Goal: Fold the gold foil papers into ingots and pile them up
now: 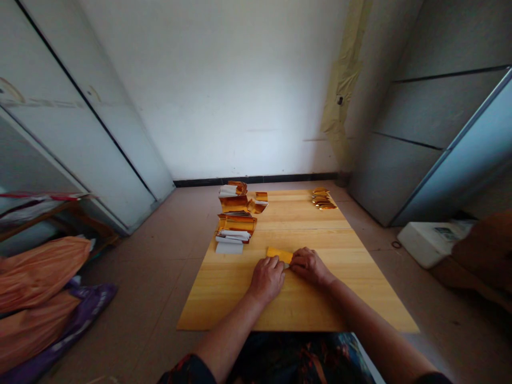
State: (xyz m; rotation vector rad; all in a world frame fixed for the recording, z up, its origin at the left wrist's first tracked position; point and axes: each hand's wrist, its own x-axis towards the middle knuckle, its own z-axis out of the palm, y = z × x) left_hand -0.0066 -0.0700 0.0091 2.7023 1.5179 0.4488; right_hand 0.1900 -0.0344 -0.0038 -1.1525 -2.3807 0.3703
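At the far left, orange cloth hangs in folds above a purple bag on the floor. On the left side of the wooden table, loose stacks of gold and white paper run from the far edge toward the middle. Next comes the left hand, its fingers curled nearly closed over the near edge of a yellow sheet, which lies on the table between the hands. The right hand is bunched up, pinching the sheet's right end; its thumb is mostly hidden. Folded gold pieces lie in a row near the far right corner. Farther right, a white box sits on the floor.
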